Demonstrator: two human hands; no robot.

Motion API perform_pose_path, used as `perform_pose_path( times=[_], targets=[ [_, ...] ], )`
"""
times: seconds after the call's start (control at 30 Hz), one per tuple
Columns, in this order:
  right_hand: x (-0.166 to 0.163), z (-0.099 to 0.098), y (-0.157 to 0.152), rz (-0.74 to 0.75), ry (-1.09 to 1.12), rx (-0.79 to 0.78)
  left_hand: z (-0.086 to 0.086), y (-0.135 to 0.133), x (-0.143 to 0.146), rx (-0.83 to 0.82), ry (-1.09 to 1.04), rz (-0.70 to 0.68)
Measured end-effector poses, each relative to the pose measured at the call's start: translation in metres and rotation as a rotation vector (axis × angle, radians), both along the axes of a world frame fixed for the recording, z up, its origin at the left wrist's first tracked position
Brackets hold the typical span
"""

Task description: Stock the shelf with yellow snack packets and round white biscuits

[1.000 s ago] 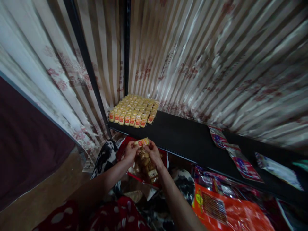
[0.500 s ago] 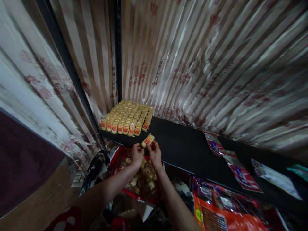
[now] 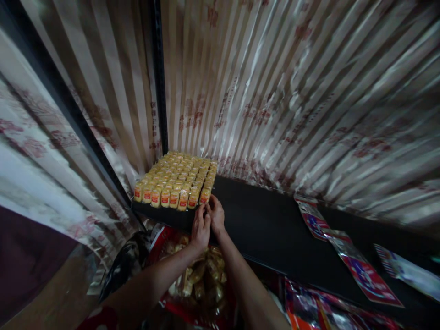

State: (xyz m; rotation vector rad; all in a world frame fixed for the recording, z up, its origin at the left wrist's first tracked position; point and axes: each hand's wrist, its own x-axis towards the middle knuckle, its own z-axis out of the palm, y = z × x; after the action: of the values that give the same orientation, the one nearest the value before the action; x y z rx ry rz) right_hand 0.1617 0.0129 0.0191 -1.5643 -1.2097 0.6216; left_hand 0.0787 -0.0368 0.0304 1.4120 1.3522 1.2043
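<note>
Small yellow wrapped snack cakes point(image 3: 173, 176) with red labels stand in tight rows on the black shelf point(image 3: 254, 224). At the front right corner of the block, one wrapped snack cake point(image 3: 205, 195) stands at the end of the rightmost row. My right hand point(image 3: 216, 216) is closed about its lower right side, fingertips partly hidden. My left hand point(image 3: 201, 229) lies just below and left of it, fingers stretched upward close to the right thumb, with nothing seen in it. Below both hands is a red basket point(image 3: 161, 243) holding more wrapped pieces point(image 3: 197, 275).
Flat red and blue packets point(image 3: 360, 270) lie on the shelf to the right, with a white packet point(image 3: 409, 270) beyond them. Striped plastic sheeting point(image 3: 275, 91) hangs behind the shelf. A dark metal post point(image 3: 160, 78) rises at the corner. Shiny bags point(image 3: 319, 302) sit below the shelf's front edge.
Both hands have moved up from over the basket to the block's front right corner, bringing the held snack cake into the rightmost row. The view has shifted slightly.
</note>
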Motion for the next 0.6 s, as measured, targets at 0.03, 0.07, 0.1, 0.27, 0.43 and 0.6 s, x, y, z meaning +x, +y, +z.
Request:
perform_pose_path(
  times=[0.03, 0.07, 0.1, 0.27, 0.43, 0.6],
  targets=[
    [0.000, -0.002, 0.001, 0.001, 0.008, 0.004, -0.002, 0.002, 0.001, -0.010, -0.001, 0.000],
    [0.001, -0.003, 0.003, 0.001, 0.018, 0.010, -0.005, 0.005, 0.001, -0.017, 0.005, -0.003],
    [0.001, -0.004, 0.004, 0.002, 0.029, 0.016, -0.006, 0.007, 0.002, -0.021, 0.016, -0.008],
    [0.003, -0.006, 0.011, 0.007, 0.066, 0.043, -0.010, 0.020, 0.007, -0.016, 0.060, -0.040],
    [0.003, -0.009, 0.012, 0.022, 0.088, 0.043, -0.014, 0.024, 0.010, 0.013, 0.130, 0.001],
    [0.010, -0.007, 0.017, -0.106, 0.095, 0.006, -0.020, 0.020, 0.012, 0.062, 0.165, -0.007]
  ],
)
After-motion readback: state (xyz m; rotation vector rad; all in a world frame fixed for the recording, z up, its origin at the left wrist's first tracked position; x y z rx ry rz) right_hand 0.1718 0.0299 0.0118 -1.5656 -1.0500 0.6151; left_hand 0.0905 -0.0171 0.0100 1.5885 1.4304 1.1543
